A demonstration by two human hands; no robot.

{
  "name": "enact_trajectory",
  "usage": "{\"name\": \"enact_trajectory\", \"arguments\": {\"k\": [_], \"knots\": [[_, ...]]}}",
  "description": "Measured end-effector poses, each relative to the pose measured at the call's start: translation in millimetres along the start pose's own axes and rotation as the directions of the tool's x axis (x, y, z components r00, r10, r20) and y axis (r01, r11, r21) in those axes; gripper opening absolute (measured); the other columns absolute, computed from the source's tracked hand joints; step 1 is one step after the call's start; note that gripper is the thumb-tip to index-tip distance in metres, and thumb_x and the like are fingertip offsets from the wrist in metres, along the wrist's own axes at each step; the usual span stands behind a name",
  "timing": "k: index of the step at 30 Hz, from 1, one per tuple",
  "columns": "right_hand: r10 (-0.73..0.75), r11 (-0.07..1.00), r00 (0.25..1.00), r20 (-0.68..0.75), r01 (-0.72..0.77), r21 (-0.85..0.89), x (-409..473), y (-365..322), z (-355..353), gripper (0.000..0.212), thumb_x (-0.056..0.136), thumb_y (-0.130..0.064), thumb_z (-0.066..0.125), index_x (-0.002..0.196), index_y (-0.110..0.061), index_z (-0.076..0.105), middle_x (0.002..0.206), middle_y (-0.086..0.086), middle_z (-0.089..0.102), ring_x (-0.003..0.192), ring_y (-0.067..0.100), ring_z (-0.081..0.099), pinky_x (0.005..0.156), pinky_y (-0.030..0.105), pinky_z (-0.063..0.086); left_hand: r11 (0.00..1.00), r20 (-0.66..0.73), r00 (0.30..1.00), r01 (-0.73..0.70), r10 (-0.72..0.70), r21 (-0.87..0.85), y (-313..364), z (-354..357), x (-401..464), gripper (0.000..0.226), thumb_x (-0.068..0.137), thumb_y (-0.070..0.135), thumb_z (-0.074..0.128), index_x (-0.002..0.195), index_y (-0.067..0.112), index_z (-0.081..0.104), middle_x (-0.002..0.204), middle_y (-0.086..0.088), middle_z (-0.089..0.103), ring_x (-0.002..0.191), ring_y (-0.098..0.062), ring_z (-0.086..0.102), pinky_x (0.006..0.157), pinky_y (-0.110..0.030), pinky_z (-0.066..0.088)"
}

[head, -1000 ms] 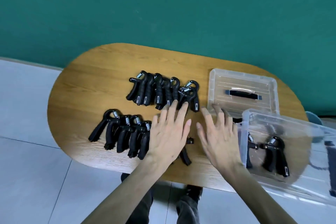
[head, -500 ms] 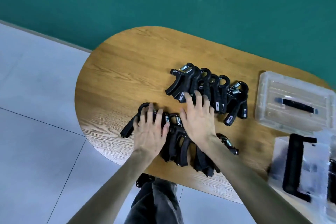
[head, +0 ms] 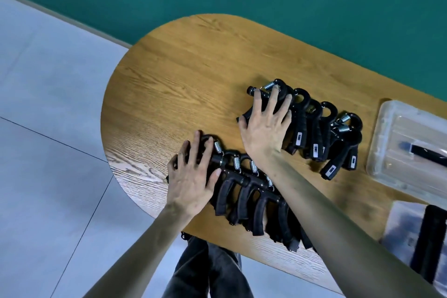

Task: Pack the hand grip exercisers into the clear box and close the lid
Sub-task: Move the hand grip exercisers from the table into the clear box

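On the table (head: 169,75), left hand (head: 191,176) and right hand (head: 266,126) lie flat, fingers spread, each atop a row of exercisers (head: 314,133)

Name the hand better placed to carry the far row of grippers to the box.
Right, probably. The right hand already lies spread on the far row, nearer the clear box at the right edge. The left hand rests on the near row, farther away.

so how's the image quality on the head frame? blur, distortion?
Head view: wide-angle bend on the table edge; hands and both rows of exercisers fairly sharp; the clear box at lower right smeared by blur, contents unreadable; lighting soft, faint sheen on the lid.
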State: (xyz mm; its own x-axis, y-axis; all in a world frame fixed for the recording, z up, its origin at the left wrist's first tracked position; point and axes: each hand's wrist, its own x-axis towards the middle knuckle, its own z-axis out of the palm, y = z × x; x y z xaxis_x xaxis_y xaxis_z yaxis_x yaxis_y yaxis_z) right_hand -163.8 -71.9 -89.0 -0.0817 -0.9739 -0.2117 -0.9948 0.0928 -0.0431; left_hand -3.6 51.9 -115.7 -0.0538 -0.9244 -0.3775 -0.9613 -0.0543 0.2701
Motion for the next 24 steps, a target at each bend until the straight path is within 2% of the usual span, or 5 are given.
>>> {"name": "enact_trajectory", "arguments": {"k": [7,10,14,19,24], "knots": [[0.073,0.997,0.997,-0.002,-0.073,-0.002,10,-14,9,0.083,0.092,-0.049,0.056,0.159,-0.02,0.017,0.168,0.018,0.0,0.15,0.053,-0.001,0.118,0.068,0.015,1.0,-0.018,1.0,-0.017,0.018,0.02,3,0,3,0.07,0.103,0.054,0.022,0.156,0.034,-0.019,0.165,0.0,-0.029,0.126,-0.03,0.039,0.098,-0.051,0.041],[0.125,0.989,0.992,-0.017,-0.123,0.087,19,-24,3,0.07,0.086,-0.035,0.067,0.146,-0.017,0.035,0.165,0.016,0.015,0.15,0.051,0.006,0.117,0.069,0.013,1.0,-0.041,0.999,-0.023,0.024,0.015,3,1,5,0.07,0.103,0.05,0.027,0.158,0.032,-0.012,0.167,-0.003,-0.022,0.118,-0.029,0.043,0.092,-0.049,0.043],[0.163,0.982,0.986,-0.028,-0.16,0.101,28,-33,1,0.063,0.079,-0.007,0.07,0.136,-0.012,0.044,0.152,0.02,0.034,0.145,0.053,0.02,0.117,0.07,0.006,0.999,0.007,1.0,0.006,-0.006,0.034,8,-4,6,0.07,0.1,0.049,0.018,0.156,0.03,-0.019,0.166,-0.005,-0.026,0.117,-0.027,0.042,0.095,-0.046,0.043],[0.055,0.996,0.997,-0.055,-0.051,0.076,23,-30,4,0.056,0.078,-0.001,0.072,0.125,-0.011,0.043,0.145,0.02,0.038,0.141,0.056,0.028,0.119,0.06,0.025,0.999,0.033,0.999,0.028,-0.029,0.037,13,-11,6,0.072,0.101,0.047,0.024,0.157,0.028,-0.019,0.165,-0.006,-0.027,0.119,-0.026,0.039,0.097,-0.046,0.041],[-0.039,0.997,0.997,-0.064,0.043,0.069,11,-26,-4,0.078,0.078,-0.004,0.07,0.145,-0.017,0.033,0.162,0.016,0.023,0.138,0.048,0.039,0.1,0.052,0.045,0.998,0.014,0.999,0.039,-0.04,0.045,11,-14,4,0.071,0.103,0.046,0.028,0.159,0.03,-0.012,0.167,-0.005,-0.022,0.119,-0.026,0.037,0.096,-0.046,0.04]]}}
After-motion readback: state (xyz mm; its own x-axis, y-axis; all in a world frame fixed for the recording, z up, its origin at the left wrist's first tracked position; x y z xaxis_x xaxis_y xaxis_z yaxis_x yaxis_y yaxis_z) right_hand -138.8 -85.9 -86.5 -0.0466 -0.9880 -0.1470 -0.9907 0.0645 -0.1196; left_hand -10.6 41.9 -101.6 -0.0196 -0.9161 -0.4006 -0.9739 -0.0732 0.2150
